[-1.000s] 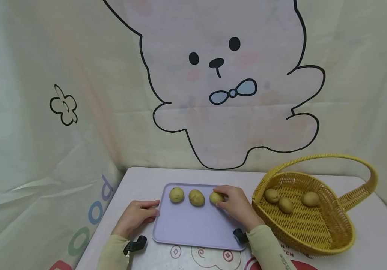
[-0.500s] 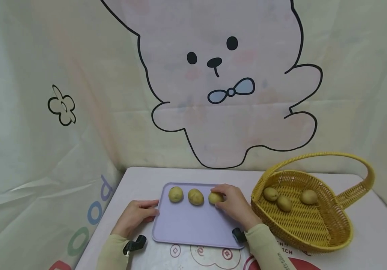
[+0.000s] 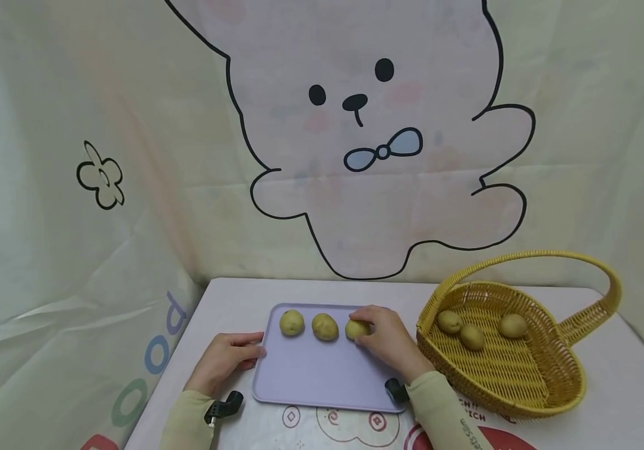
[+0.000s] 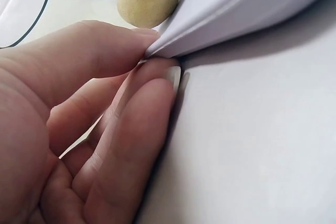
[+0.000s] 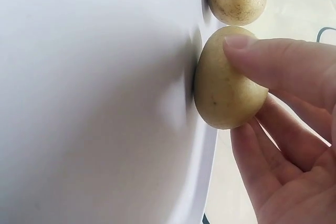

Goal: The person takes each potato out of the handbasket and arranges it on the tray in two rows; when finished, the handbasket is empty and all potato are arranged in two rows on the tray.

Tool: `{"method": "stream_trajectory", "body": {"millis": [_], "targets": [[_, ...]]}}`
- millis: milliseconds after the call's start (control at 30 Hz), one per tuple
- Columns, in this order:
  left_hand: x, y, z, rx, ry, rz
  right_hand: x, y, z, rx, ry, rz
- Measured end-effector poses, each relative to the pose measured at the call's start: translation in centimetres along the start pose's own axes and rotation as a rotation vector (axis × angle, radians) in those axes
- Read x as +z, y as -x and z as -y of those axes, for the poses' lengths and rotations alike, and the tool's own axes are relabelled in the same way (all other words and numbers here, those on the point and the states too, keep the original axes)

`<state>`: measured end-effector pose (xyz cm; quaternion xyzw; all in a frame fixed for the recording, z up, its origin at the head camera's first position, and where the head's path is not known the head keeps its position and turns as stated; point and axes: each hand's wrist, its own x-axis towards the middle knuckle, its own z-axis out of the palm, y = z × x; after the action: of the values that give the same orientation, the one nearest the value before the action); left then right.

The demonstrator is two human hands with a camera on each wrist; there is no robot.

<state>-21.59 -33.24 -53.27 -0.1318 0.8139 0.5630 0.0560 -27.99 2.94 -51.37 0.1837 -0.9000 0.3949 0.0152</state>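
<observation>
A lavender tray (image 3: pixel 322 375) lies on the table with three potatoes in a row along its far side. My left hand (image 3: pixel 225 359) pinches the tray's left rim; in the left wrist view the thumb (image 4: pixel 105 51) is on one side of the rim and fingers on the other. The rightmost potato (image 5: pixel 226 87) is gripped between the thumb and fingers of my right hand (image 3: pixel 389 337), at or just above the tray surface. Beside it sit the middle potato (image 3: pixel 325 327) and the left potato (image 3: pixel 292 322).
A yellow wicker basket (image 3: pixel 558 375) with a tall handle stands to the right of the tray, holding three more potatoes (image 3: pixel 472 337). A printed mat (image 3: pixel 355 428) shows at the table's front. Behind the table hangs a cloth (image 3: pixel 440 206) with a cartoon bear.
The whole view shifts slightly as the head moves. Both hands keep their places, the left on the tray rim and the right on the potato.
</observation>
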Motion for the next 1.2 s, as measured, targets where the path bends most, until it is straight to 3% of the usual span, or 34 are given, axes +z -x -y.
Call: {"method": "stream_trajectory", "body": {"millis": [467, 633, 767, 867, 1000, 1100, 1200], "targets": [[0.6, -0.3, 0.1, 0.010, -0.001, 0.004, -0.1, 0.5, -0.3, 0.010, 0.025, -0.013], [-0.1, 0.0, 0.2, 0.019, -0.020, 0.008, -0.1, 0.6, 1.0, -0.007, 0.023, -0.015], [-0.1, 0.1, 0.1, 0.021, -0.044, 0.015, -1.2, 2.6, 2.5, -0.059, 0.032, 0.013], [-0.2, 0.0, 0.1, 0.009, -0.057, 0.020, -3.4, 5.1, 3.4, -0.144, 0.084, 0.090], [-0.2, -0.2, 0.0, 0.000, -0.071, 0.040, -8.3, 8.9, 3.6, -0.236, 0.128, 0.225], [-0.3, -0.1, -0.1, 0.004, -0.100, 0.043, -12.4, 10.8, 3.1, -0.223, 0.147, 0.303], [-0.1, -0.2, 0.0, -0.001, -0.108, 0.052, -16.2, 11.7, 1.8, -0.128, 0.205, 0.311]]}}
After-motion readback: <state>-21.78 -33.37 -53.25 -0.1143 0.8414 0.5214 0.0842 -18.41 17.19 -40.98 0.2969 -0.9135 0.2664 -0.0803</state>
